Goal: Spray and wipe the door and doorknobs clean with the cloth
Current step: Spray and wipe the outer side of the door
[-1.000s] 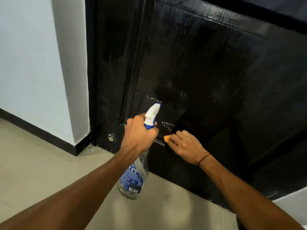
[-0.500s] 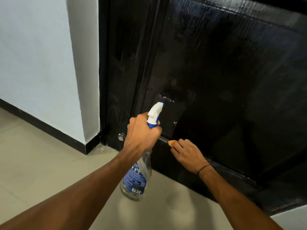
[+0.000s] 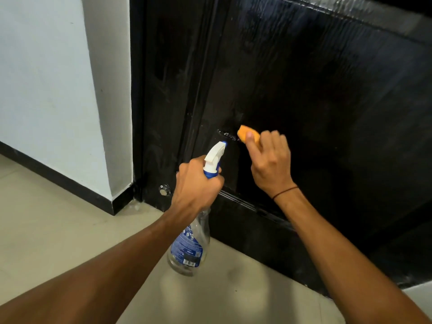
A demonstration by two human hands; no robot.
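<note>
- Since half a second back, my right hand (image 3: 268, 164) has climbed from the ledge low on the door (image 3: 327, 101) up to the wet streak, carrying the cloth (image 3: 248, 136) with it; my left hand (image 3: 197, 185) has barely shifted.
- Right grip: fingers curled round the orange cloth, thumb laid along its near side, the wad pressed against the panel at about 12 o'clock from the knuckles.
- Bunched small, the cloth shows only its orange end past my fingertips, touching a line of bright droplets that runs off toward 9 o'clock.
- Left grip: fingers wrapped tight round the neck of the spray bottle (image 3: 189, 249), its white nozzle aimed toward 1 o'clock at the door, just beside the droplets.
- Below my fist the clear bottle hangs toward 6 o'clock over the floor (image 3: 58, 230), blue label facing me.
- Glossy black, the door is smeared with pale streaks.
- Both forearms reach in from 6 o'clock; a thin dark band circles my right wrist.
- At 9 o'clock from my left hand a small metal stud (image 3: 165, 190) sits low on the frame.
</note>
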